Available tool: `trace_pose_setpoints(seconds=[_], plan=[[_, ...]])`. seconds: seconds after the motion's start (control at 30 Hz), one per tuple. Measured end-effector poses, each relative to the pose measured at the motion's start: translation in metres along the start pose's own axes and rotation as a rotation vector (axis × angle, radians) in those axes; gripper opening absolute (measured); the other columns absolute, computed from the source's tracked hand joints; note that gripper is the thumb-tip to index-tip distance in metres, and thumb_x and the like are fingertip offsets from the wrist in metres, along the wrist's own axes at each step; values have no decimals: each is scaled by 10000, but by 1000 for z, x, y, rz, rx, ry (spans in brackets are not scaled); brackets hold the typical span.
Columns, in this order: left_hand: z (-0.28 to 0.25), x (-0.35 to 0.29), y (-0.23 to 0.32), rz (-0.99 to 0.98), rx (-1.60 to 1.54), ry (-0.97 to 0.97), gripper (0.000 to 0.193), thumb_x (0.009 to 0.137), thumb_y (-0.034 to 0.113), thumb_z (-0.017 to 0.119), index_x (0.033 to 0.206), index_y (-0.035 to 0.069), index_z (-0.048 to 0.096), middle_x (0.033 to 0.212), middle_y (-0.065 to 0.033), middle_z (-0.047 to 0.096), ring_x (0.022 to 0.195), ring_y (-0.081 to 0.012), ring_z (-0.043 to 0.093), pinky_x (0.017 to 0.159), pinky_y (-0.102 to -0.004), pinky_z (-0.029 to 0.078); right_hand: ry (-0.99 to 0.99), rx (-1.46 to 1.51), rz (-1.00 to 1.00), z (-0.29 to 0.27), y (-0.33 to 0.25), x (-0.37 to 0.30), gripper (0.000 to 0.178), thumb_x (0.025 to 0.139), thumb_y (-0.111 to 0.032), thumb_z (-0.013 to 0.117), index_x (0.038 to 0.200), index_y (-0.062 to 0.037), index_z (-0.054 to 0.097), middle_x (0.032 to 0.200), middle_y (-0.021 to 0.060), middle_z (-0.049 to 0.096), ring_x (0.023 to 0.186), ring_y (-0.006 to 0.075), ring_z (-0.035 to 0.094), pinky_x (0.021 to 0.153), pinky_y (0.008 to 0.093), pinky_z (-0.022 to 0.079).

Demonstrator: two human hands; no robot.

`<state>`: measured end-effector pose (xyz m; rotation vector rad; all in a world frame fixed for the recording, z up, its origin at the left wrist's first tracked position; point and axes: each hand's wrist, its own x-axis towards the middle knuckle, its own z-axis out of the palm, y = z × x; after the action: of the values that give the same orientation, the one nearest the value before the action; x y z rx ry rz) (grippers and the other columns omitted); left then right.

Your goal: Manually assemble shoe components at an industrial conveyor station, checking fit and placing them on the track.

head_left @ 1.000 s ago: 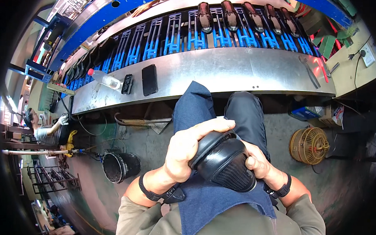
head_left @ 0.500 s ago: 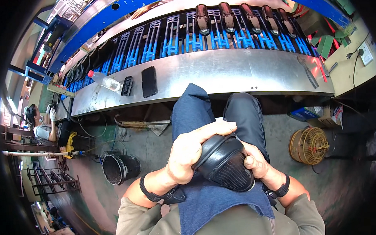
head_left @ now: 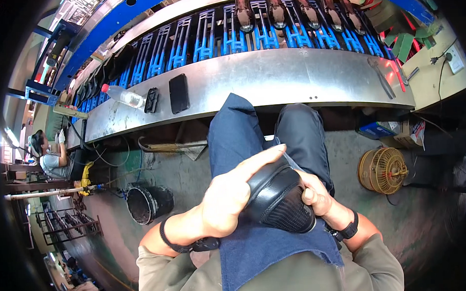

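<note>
A black shoe [head_left: 281, 197] with a perforated toe rests over my lap, its toe pointing down toward me. My left hand [head_left: 229, 194] is wrapped round its left side, the index finger stretched out along the far end. On the right side, my right hand [head_left: 315, 194] grips it with the thumb bent against the upper. From my left fingertip a thin greyish strip [head_left: 291, 156] runs toward the right hand; what it is I cannot tell. The shoe's underside is hidden. A blue cloth [head_left: 278, 262] lies across my lap beneath it.
Ahead runs a metal ledge [head_left: 261, 83] with a phone [head_left: 179, 93], a bottle [head_left: 123, 95] and pincers [head_left: 382, 78]. Behind it, a blue-barred conveyor [head_left: 204, 44] carries shoes [head_left: 277, 11]. A black bucket [head_left: 148, 204] and a yellow fan [head_left: 382, 171] stand on the floor. Another person [head_left: 51, 157] sits far left.
My left hand has shifted slightly left and its index finger has straightened. The thin strip now shows between the hands. My view has tilted a little, and the shoe stays gripped.
</note>
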<state>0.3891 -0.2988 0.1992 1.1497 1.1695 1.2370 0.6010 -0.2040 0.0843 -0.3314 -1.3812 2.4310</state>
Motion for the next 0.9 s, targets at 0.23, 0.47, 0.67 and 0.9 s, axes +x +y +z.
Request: trace_pose_setpoints(seconds=[0.23,0.47,0.67,0.9], plan=[[8,0,3,309,706,119,823,834,128,804,1499,-84,369,1426,-303,536,1317,-354,566,1109,-401,424,109,-152,-26,-14,11,-5,725,958,-593,571,1290,51,569,1110,56,609,980,116,540,843,262,452],[35,18,-46,319,344,178,1087,768,152,889,1561,-66,178,1470,-271,455,1331,-323,511,1118,-412,412,205,339,13,-13,-7,-2,847,988,-665,420,1548,-36,331,1520,197,445,1361,341,503,1162,467,409],[10,42,-19,469,618,65,980,745,235,901,1515,-54,369,1163,-278,672,961,-349,725,856,-358,574,284,642,-16,0,-9,5,741,1035,-621,334,1539,-80,359,1456,189,514,1191,389,620,1006,532,534],[-13,47,-10,440,526,-94,742,864,32,704,1519,-57,367,1113,-267,692,884,-361,728,813,-370,570,136,846,110,-3,-2,0,868,974,-748,289,1476,-55,437,1199,262,642,926,468,685,781,570,591]])
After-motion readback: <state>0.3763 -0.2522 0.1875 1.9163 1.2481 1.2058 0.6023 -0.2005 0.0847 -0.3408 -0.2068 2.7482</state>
